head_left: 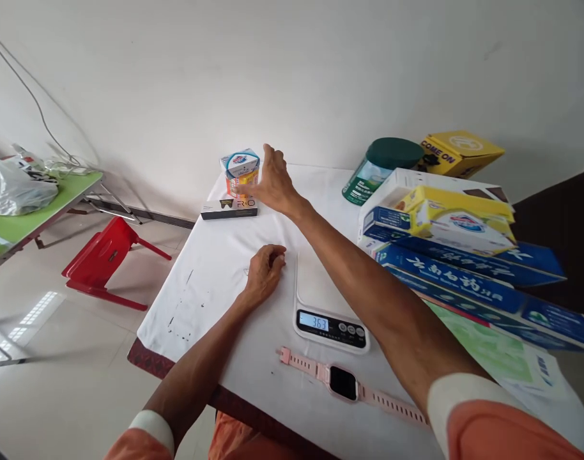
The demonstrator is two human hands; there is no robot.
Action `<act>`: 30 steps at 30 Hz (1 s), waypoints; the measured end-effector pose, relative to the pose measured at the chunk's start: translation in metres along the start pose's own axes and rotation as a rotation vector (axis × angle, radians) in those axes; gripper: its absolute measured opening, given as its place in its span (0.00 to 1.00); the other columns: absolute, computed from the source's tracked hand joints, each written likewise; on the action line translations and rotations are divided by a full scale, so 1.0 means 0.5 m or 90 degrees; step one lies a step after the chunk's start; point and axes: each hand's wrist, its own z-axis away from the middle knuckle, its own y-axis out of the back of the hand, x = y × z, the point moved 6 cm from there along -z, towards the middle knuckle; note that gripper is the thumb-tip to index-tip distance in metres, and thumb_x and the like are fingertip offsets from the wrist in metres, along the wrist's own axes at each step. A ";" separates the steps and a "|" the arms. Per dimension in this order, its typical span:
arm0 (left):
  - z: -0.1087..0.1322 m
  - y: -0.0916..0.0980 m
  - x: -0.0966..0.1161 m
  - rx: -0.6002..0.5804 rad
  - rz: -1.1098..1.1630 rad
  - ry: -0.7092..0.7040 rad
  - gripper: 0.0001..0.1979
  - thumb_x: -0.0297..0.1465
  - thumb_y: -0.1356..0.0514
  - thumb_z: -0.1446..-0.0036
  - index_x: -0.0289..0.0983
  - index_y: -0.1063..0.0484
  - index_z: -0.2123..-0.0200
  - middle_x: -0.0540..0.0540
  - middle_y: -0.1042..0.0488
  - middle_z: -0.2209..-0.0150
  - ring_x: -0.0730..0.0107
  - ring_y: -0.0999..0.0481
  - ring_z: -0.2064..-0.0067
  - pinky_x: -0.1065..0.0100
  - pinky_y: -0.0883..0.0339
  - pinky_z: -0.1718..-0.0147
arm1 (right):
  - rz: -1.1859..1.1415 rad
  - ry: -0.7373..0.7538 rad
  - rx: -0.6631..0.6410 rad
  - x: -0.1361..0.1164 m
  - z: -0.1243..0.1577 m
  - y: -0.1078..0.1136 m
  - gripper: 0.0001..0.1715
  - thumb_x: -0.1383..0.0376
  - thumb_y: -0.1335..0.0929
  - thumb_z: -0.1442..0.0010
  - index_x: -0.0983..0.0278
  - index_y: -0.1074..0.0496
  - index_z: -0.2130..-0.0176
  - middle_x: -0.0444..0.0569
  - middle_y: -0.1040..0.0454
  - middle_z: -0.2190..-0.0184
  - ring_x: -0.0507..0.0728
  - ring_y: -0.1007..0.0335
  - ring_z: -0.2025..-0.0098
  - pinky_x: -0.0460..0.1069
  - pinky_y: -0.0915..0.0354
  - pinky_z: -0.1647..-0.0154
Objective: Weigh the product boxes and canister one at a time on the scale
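Note:
My right hand (275,181) reaches across to a small stack at the table's back left, thumb and fingers spread. Its thumb lies at the orange-and-yellow box (246,181), touching or just in front of it. On top of that box is a white-and-blue soap box (242,163); under it lies a flat black-and-white box (229,209). My left hand (264,273) rests on the white cloth with curled fingers and nothing visible in them. Beside it is a white digital scale (331,329), its lit display reading 363, its plate partly hidden by my right forearm.
A pink-strapped watch (343,383) lies before the scale. On the right are stacked blue toothpaste boxes (445,275), a yellow-and-white soap box (464,220), a green canister (388,167) and a yellow box (462,153). A red chair (105,262) and green table (47,201) stand left.

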 end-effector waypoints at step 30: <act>-0.001 0.004 0.006 0.010 -0.063 -0.060 0.10 0.29 0.39 0.35 0.39 0.20 0.54 0.41 0.17 0.58 0.59 0.17 0.59 0.57 0.23 0.53 | 0.126 -0.101 0.192 0.156 0.428 0.154 0.54 0.41 0.22 0.51 0.66 0.33 0.37 0.68 0.23 0.43 0.77 0.25 0.40 0.70 0.27 0.41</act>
